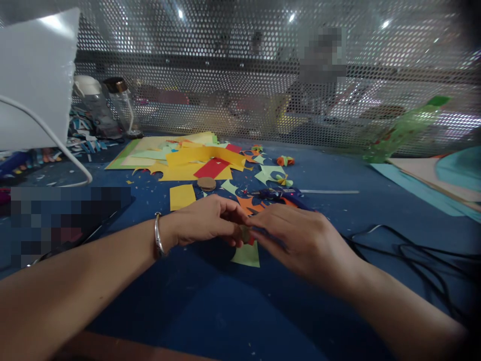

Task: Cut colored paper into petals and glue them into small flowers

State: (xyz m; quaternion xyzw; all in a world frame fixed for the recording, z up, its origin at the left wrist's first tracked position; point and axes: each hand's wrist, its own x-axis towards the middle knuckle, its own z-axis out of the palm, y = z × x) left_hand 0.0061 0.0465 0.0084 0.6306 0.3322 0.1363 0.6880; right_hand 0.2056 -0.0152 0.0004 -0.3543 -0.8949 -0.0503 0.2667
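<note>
My left hand [214,218], with a silver bangle on its wrist, is closed with thumb and fingers pinched together. My right hand [296,233] meets it fingertip to fingertip, also pinched. Between them is a small greenish-brown piece [245,234], mostly hidden by the fingers, with a bit of red beside it. Just under the fingertips shows a light green paper piece [248,256]. Beyond the hands lie a yellow paper square [182,197], a round brown disc [206,184] and a dark blue glue gun [278,193] with a glue stick in its back.
Stacked coloured paper sheets [150,155] and cut scraps spread across the back. Small folded paper flowers [285,161] lie to their right. A black cable [406,245] loops at right, near a green bottle [409,128]. Clear bottles [98,113] stand at left before a perforated metal screen [225,75].
</note>
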